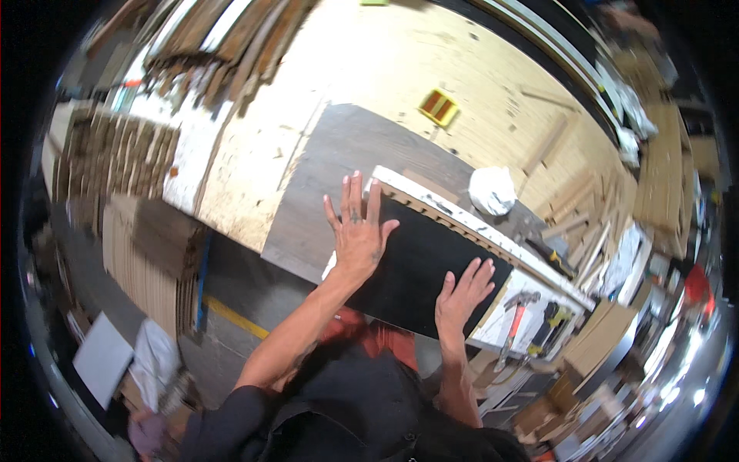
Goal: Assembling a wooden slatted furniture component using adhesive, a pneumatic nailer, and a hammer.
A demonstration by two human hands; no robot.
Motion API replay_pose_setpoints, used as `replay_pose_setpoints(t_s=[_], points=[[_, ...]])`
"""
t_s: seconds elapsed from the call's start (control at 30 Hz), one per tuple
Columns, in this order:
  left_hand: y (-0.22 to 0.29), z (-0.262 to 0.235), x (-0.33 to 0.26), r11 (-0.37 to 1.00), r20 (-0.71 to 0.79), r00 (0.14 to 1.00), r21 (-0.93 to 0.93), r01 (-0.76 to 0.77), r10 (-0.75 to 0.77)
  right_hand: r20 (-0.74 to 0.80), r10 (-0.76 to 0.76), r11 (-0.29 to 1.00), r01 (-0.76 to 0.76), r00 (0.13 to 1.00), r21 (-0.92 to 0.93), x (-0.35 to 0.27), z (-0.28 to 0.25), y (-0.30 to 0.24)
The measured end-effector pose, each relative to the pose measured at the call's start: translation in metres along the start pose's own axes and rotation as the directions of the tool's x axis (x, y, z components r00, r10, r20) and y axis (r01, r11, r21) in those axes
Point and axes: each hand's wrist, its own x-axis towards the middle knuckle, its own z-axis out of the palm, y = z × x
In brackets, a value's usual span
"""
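Note:
A black flat panel [408, 258] lies on the workbench in front of me. Over its left edge my left hand [359, 235] is spread, fingers stretched toward the far side and thumb on the black surface. My right hand [464, 299] rests flat on the panel's right part, its fingers slightly apart. Along the panel's far edge runs a long white strip [454, 212] with a notched wooden side. Neither hand holds anything. What lies beneath the panel is hidden.
A hammer [514, 327] with a red handle lies to the right. Beyond the strip stand a white roll [492, 191] and a yellow box [439, 107]. Wooden sticks [589, 223] are piled at the right. Stacked boards [146, 266] stand left of the bench.

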Motion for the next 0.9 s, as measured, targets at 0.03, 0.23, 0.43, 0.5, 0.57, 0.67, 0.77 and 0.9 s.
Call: replay_pose_setpoints(t_s=[0.03, 0.23, 0.43, 0.5, 0.57, 0.67, 0.77, 0.9], points=[[0.011, 0.004, 0.006, 0.998, 0.026, 0.998, -0.011, -0.054, 0.054, 0.003, 0.031, 0.999, -0.031, 1.0, 0.025, 0.002, -0.004, -0.004], [0.064, 0.043, 0.045, 0.857, 0.19, 0.839, -0.02, -0.515, 0.509, 0.027, 0.159, 0.981, -0.161, 0.987, 0.106, 0.006, 0.001, -0.043], [0.085, 0.044, 0.045, 0.784, 0.133, 0.778, 0.007, -0.621, 0.614, -0.068, 0.269, 0.959, -0.261, 0.961, 0.111, 0.008, -0.008, -0.038], [0.09, 0.053, 0.044, 0.769, 0.144, 0.762, 0.014, -0.639, 0.631, -0.104, 0.298, 0.949, -0.283, 0.949, 0.143, 0.005, -0.006, -0.03], [0.09, 0.059, 0.042, 0.757, 0.159, 0.756, 0.065, -0.65, 0.635, -0.112, 0.304, 0.916, -0.258, 0.946, 0.306, 0.004, -0.015, -0.026], [0.101, 0.079, 0.032, 0.665, 0.092, 0.664, 0.034, -0.746, 0.742, -0.149, 0.208, 0.836, -0.096, 0.967, 0.541, -0.008, -0.013, -0.013], [0.123, 0.092, 0.027, 0.658, 0.202, 0.662, 0.097, -0.747, 0.721, -0.29, 0.344, 0.783, -0.102, 0.893, 0.614, -0.043, -0.007, -0.015], [0.138, 0.105, 0.023, 0.631, 0.148, 0.644, 0.132, -0.765, 0.75, -0.282, 0.42, 0.861, -0.281, 0.862, 0.424, -0.107, -0.004, -0.002]])
